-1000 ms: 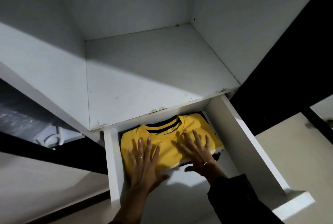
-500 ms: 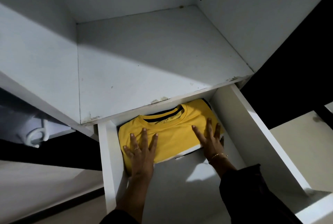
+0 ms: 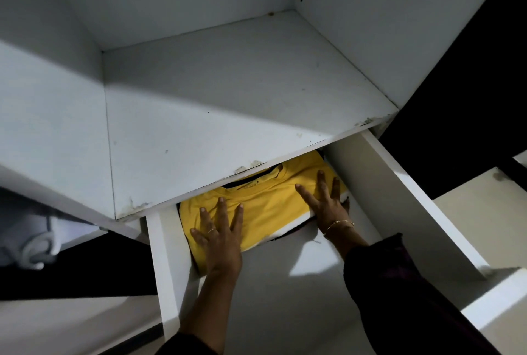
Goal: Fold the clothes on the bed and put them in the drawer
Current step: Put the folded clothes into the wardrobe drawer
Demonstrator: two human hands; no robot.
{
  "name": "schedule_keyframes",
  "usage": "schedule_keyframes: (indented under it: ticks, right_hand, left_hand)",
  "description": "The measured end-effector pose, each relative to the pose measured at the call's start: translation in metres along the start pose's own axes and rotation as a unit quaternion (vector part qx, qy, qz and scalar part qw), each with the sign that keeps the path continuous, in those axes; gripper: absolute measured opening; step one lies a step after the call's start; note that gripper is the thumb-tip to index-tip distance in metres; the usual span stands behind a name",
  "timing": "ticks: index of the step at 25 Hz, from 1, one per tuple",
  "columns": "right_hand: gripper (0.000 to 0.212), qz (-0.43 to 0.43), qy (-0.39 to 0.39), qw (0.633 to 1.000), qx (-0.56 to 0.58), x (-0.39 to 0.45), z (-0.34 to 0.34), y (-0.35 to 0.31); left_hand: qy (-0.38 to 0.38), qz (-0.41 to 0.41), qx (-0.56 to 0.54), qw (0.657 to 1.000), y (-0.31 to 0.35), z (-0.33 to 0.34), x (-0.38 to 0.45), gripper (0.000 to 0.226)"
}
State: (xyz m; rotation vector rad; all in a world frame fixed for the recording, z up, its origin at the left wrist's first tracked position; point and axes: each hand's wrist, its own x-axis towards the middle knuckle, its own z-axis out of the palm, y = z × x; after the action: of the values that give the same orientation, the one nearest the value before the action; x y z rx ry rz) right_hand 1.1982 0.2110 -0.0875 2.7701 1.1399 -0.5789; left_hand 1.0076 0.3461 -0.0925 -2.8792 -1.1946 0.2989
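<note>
In the open drawer (image 3: 399, 192), both hands lie flat on the folded yellow shirt (image 3: 268, 206). The left hand (image 3: 221, 236) rests palm down on the shirt's near-left part, fingers straight and spread wide; a ring shows on one finger. It holds nothing and only presses on the cloth. The right hand (image 3: 325, 200) rests palm down on the shirt's right part, fingers likewise straight and spread, with the fingertips reaching toward the drawer's right wall. A thin gold bracelet (image 3: 339, 224) circles the right wrist, and a dark sleeve (image 3: 399, 292) covers the forearm behind it. Neither hand curls round or pinches the cloth.

The shirt lies at the back of the drawer, its dark-trimmed collar toward the cabinet and partly hidden under the shelf (image 3: 228, 98) edge above. Its left edge is close to the drawer's left wall; its right edge is close to the right wall. A white strip and a dark edge show along the shirt's near border, below the yellow layer; what they belong to cannot be told. The front half of the drawer floor is bare white board, with a patch of light falling on it beside the right forearm.

The white shelf sits directly above the drawer, with chipped paint along its front edge. To the far left, under a side panel, a pale bundle of cloth (image 3: 31, 243) lies in shadow. Pale floor shows at the lower left and right.
</note>
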Motion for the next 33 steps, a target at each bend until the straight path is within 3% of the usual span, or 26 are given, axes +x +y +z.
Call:
schedule_keyframes:
  ticks: [3,7,11,19,26,33]
  right_hand:
    - [0.102,0.018,-0.031,0.999,0.002,-0.011,-0.015,-0.003]
    - [0.092,0.102,-0.012,0.994,0.040,-0.050,-0.038,-0.021]
    - [0.089,0.113,0.037,0.990,0.072,-0.092,-0.052,-0.060]
    - [0.082,0.214,0.123,0.963,0.106,-0.210,-0.093,-0.108]
    - [0.085,0.377,0.184,0.900,0.121,-0.342,-0.100,-0.117]
    - [0.079,0.578,0.211,0.762,0.203,-0.504,-0.055,-0.084]
  left_hand:
    - [-0.054,0.025,-0.032,0.998,-0.001,-0.010,-0.005,0.117]
    - [0.036,0.086,-0.075,0.993,0.007,-0.032,-0.018,0.109]
    - [-0.051,0.155,-0.038,0.986,0.024,-0.072,-0.032,0.085]
    - [0.015,0.347,-0.088,0.934,0.030,-0.156,-0.084,0.074]
    - [0.082,0.533,-0.125,0.833,0.064,-0.211,-0.177,0.070]
    - [0.051,0.689,-0.161,0.705,0.130,-0.199,-0.328,0.061]
